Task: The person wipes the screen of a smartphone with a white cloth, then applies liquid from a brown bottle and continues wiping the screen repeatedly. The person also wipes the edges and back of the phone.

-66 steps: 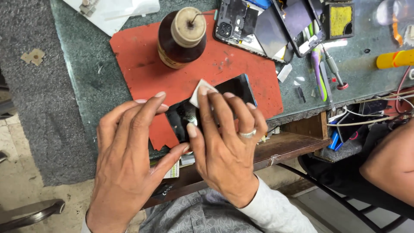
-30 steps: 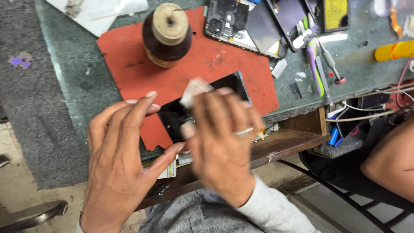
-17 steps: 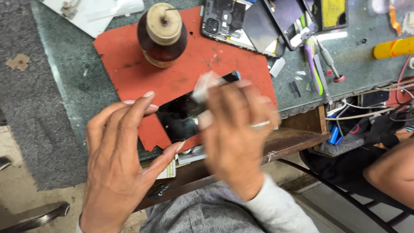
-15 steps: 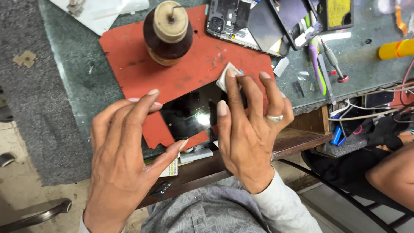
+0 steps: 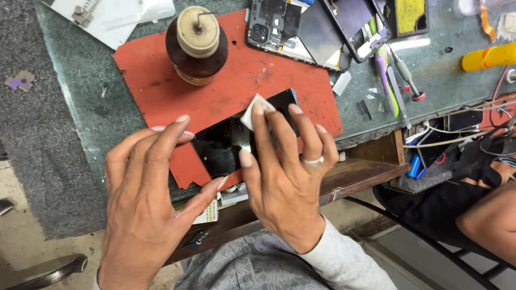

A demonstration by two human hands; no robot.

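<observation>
On the red mat (image 5: 161, 91), right hand (image 5: 285, 177) fingers (image 5: 262, 126) press white pad (image 5: 251, 111) onto phone screen (image 5: 220, 145).

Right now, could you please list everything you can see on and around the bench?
phone screen: one, black, on the red mat, near edge
wipe: one, white, on the screen under the right fingers
red mat: one, on the green benchtop
bottle: one, dark brown with tan cap, on the mat
opened phone: one, black, beyond the mat
yellow panel: one, far right
tweezers and screwdriver: right of the mat
white sheet: one, far left
another person's arm: lower right
left hand: steadies the screen's left end
right hand: ringed, presses the wipe
</observation>
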